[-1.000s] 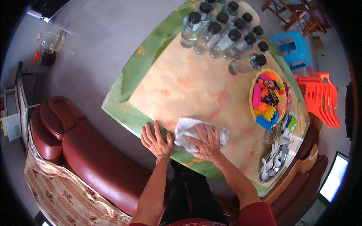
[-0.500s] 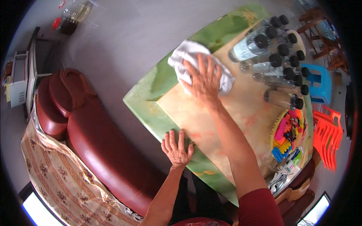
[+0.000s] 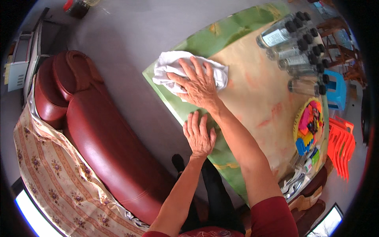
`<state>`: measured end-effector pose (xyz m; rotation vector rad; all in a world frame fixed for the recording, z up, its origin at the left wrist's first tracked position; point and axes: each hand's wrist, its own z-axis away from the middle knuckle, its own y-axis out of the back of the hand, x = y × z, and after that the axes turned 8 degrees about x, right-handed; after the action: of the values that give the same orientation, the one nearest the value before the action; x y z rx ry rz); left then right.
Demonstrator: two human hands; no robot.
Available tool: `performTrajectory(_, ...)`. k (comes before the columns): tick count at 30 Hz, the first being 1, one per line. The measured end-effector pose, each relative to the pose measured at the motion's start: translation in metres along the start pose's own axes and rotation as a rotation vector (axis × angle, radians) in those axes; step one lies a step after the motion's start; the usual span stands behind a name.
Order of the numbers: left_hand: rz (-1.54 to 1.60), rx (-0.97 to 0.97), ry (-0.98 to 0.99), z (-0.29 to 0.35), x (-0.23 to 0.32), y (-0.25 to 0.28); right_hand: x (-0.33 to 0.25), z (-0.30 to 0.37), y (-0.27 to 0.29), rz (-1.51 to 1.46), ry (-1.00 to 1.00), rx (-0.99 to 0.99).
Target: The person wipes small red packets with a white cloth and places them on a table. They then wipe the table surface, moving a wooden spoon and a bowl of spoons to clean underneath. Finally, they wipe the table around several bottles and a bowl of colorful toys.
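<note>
My right hand (image 3: pixel 196 85) lies flat with fingers spread on a crumpled white cloth (image 3: pixel 169 65), pressing it against the tabletop near the table's far left corner. The cloth covers part of the green marbled border (image 3: pixel 233 27) and reaches onto the cream middle of the table (image 3: pixel 252 83). Closer to me, my left hand (image 3: pixel 200 136) rests on the green border at the near left edge. Its fingers are stretched out, and nothing is in it.
Several clear bottles with black caps (image 3: pixel 274 37) stand at the table's right. Nearer are a yellow basket (image 3: pixel 296 120) of colourful small pieces and some tubes (image 3: pixel 314 156). A blue stool (image 3: pixel 335 91) and red stacked chairs (image 3: pixel 341 144) lie beyond. At left is a dark red sofa (image 3: pixel 106 146).
My right hand and the cloth have slid left across the table toward its corner. Farther along the table edge, my left hand now rests. The view has shifted somewhat.
</note>
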<state>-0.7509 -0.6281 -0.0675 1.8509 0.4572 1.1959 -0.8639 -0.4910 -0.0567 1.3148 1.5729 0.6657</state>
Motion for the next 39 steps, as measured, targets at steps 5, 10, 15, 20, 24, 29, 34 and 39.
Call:
performTrajectory(5,0.287,0.066,-0.159,0.029,-0.03,0.014,-0.039,0.078,0.039,0.098,-0.099,-0.125)
performTrajectory(10,0.249,-0.16,0.167,0.125,-0.076,0.07,-0.088,0.187,0.086,0.074,-0.216,-0.253)
performTrajectory(15,0.214,-0.346,0.413,0.171,-0.105,0.093,-0.126,0.248,0.093,0.252,-0.193,-0.089)
performTrajectory(20,0.326,-0.155,0.334,0.116,-0.113,0.086,-0.115,0.218,0.063,0.268,-0.073,0.006)
performTrajectory(24,0.365,-0.093,0.263,0.064,-0.095,0.067,-0.094,0.187,0.045,0.331,-0.064,-0.09)
performTrajectory(29,0.469,0.051,0.411,0.016,-0.104,0.062,-0.11,0.119,0.026,0.277,-0.004,-0.046)
performTrajectory(34,0.429,0.203,0.477,-0.016,-0.14,0.029,-0.111,0.069,-0.016,0.316,-0.016,-0.081)
performTrajectory(39,0.797,-0.023,0.862,-0.078,-0.133,0.055,-0.109,-0.001,-0.051,0.38,-0.068,-0.001)
